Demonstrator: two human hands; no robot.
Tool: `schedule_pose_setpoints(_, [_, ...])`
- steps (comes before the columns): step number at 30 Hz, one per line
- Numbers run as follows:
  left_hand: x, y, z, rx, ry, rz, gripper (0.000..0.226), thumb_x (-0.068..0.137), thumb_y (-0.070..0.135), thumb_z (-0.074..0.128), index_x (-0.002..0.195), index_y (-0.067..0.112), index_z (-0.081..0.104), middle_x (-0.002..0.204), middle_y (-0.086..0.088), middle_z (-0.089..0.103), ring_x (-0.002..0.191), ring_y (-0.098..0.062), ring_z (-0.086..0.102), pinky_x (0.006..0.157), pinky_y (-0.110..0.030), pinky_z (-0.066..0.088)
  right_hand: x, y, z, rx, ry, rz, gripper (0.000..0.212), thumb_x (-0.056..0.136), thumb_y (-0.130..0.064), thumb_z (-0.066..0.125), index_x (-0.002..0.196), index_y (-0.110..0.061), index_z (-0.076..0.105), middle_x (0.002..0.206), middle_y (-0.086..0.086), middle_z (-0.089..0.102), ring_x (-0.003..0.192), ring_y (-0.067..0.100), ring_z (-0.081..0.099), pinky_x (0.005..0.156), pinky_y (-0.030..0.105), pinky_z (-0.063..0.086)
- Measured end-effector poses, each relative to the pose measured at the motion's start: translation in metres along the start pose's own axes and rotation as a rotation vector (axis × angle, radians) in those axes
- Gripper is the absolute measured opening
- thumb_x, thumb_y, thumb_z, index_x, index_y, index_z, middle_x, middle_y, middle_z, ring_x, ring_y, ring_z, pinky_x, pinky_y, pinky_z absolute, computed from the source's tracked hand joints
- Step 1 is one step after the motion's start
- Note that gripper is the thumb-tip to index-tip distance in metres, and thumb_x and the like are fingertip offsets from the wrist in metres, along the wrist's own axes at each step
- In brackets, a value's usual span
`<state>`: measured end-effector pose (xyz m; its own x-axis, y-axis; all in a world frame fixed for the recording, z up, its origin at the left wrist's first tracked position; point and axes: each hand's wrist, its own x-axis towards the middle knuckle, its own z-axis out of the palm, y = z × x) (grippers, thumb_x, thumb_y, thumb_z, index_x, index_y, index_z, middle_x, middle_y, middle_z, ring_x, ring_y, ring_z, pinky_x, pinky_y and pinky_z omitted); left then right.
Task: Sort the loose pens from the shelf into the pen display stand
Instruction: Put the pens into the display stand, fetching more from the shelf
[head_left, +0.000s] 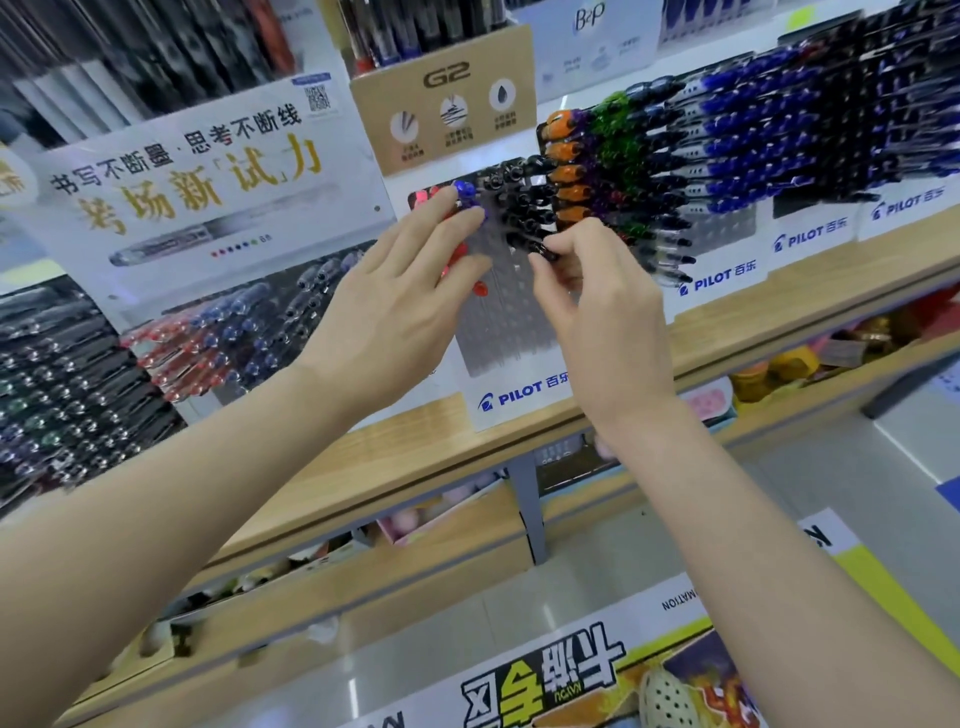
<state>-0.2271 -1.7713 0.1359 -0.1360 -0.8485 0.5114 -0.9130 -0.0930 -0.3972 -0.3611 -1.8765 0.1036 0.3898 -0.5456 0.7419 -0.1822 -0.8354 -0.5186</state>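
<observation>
The right hand (597, 306) had its fingers curled. Its thumb and fingertips pinched the glossy black plastic pen (544, 253) by its end, at the foot of the column of black pens (519, 202) already seated in the grey perforated pen display stand (498, 332). Held by that end, the barrel could, I judged, be steered straight into a free hole just below its own colour. The left hand (395, 301) lay nearly flat, fingers stretched and slightly spread. Their tips rested on the rounded blue pen ends (465, 189) at the stand's upper left, and the red pens (480, 287) showed beside the thumb. It gripped nothing that could be seen, and seemed to be steadying the neighbouring pens so that they would not be knocked loose. The stand was a matt panel dotted with close rows of small round holes, much of its lower part unfilled. It leaned back on the pale wood-grain shelf (415, 467), with a white printed label at its foot. To the right, orange-ended pens (569, 171) stood in a tidy column of smooth, shiny caps, which suggested the pens were being grouped by colour. Above the stand sat a brown cardboard box (447, 104) marked G2.
</observation>
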Motion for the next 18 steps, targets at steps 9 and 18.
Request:
schedule_pose_setpoints(9, [0.002,-0.002,0.003,0.002,0.023,0.022,0.017,0.086,0.0,0.049,0.095,0.0,0.063,0.125,-0.023,0.057,0.128,-0.036,0.037,0.104,-0.04,0.029,0.011,0.008,0.008,-0.174,-0.013,0.021,0.009,0.085,-0.015,0.065,0.087,-0.007,0.062,0.074,0.003,0.059,0.07,0.015,0.046,0.052,0.026,0.03])
schedule_pose_setpoints(18, [0.001,-0.002,-0.002,0.015,-0.051,0.024,0.018,0.084,0.005,0.05,0.095,0.0,0.064,0.126,-0.023,0.056,0.128,-0.036,0.038,0.107,-0.038,0.025,0.02,0.002,0.018,-0.441,0.037,0.045,0.015,0.075,-0.022,0.075,0.083,-0.012,0.067,0.074,0.004,0.061,0.065,0.023,0.056,0.047,0.022,0.018])
